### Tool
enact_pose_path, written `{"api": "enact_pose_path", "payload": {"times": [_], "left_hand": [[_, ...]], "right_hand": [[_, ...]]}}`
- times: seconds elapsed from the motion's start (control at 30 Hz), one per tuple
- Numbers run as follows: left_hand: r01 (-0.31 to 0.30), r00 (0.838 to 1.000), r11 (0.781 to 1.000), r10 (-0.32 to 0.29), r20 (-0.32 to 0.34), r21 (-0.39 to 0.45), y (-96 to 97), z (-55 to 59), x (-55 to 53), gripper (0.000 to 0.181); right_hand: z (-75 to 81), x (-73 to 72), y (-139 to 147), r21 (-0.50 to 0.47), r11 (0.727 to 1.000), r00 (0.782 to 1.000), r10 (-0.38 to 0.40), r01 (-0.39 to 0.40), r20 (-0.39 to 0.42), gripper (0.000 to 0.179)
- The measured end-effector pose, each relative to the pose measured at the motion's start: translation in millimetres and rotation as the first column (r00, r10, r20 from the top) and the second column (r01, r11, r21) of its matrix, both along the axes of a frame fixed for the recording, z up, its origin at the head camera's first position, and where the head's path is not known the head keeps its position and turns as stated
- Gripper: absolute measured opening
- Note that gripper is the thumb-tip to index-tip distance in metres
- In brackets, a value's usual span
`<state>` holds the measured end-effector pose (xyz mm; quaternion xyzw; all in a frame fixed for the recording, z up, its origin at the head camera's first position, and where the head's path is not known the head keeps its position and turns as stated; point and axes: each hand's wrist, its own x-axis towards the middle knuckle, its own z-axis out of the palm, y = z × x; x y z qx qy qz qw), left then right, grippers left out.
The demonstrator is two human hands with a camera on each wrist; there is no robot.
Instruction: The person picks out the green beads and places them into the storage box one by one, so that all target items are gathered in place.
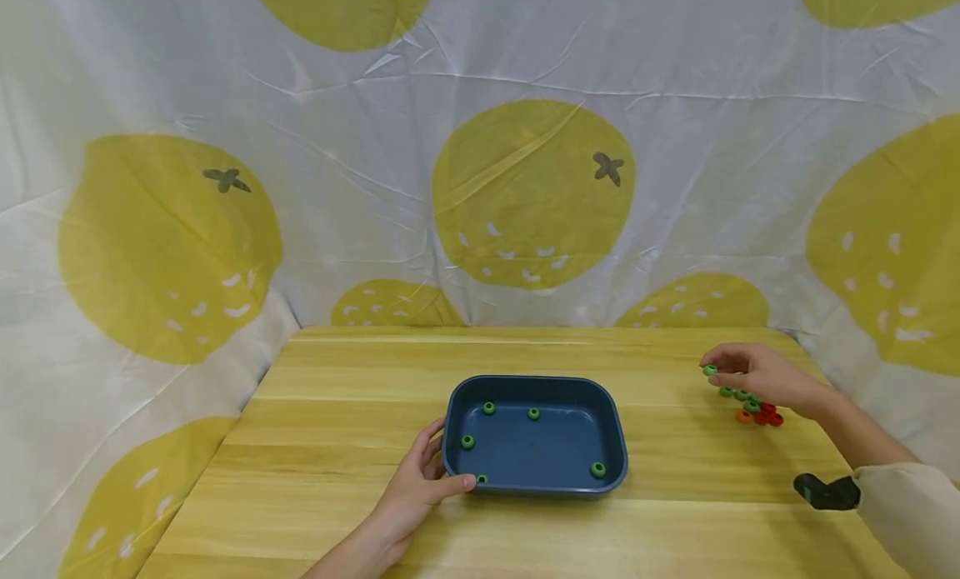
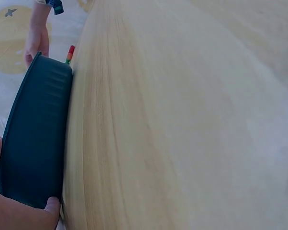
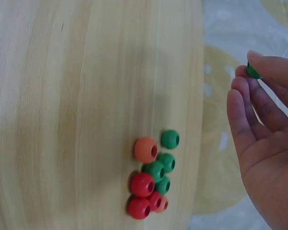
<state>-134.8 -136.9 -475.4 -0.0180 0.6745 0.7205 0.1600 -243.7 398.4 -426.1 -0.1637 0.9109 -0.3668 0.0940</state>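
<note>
My left hand grips the left end of a dark blue tray, thumb over the near rim and fingers round the side. Several green beads lie spread over the tray's floor, one of them a bead in the near right corner. Over at the right, my right hand pinches a green bead between thumb and fingertip, raised above the table. Below that hand is a cluster of loose beads: green beads, red beads and an orange bead, each with a hole through it.
The wooden table runs back to a hanging cloth printed with yellow lemons. A black strap piece sits at the right sleeve's cuff. Bare tabletop lies between the tray and the bead cluster.
</note>
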Motion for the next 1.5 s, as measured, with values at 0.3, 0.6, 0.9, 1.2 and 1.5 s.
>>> {"api": "enact_pose_path", "payload": {"times": [0.3, 0.6, 0.9, 1.2, 1.5], "left_hand": [[-0.002, 1.000, 1.000, 0.002, 0.011, -0.017, 0.1, 0.2, -0.5, 0.099], [-0.002, 1.000, 1.000, 0.002, 0.018, -0.018, 1.2, 0.6, -1.2, 0.099], [-0.001, 1.000, 1.000, 0.001, 0.017, -0.014, 0.7, 0.5, -2.6, 0.098], [-0.002, 1.000, 1.000, 0.002, 0.011, -0.021, 0.3, -0.1, -2.0, 0.098], [0.001, 1.000, 1.000, -0.001, 0.010, -0.017, -0.1, -1.0, -2.2, 0.099]], "right_hand": [[8.3, -3.8, -28, 0.027, 0.998, 0.998, 0.052, -0.051, -0.033, 0.027], [15.0, -11.5, -52, 0.017, 0.993, 0.991, 0.121, -0.120, -0.059, 0.023], [13.7, -19.8, -83, -0.007, 0.975, 0.973, 0.220, -0.221, -0.067, 0.019], [16.0, -23.5, -114, -0.045, 0.951, 0.951, 0.304, -0.306, -0.051, 0.018], [20.9, -32.0, -143, -0.030, 0.921, 0.921, 0.387, -0.389, -0.046, 0.018]]}}
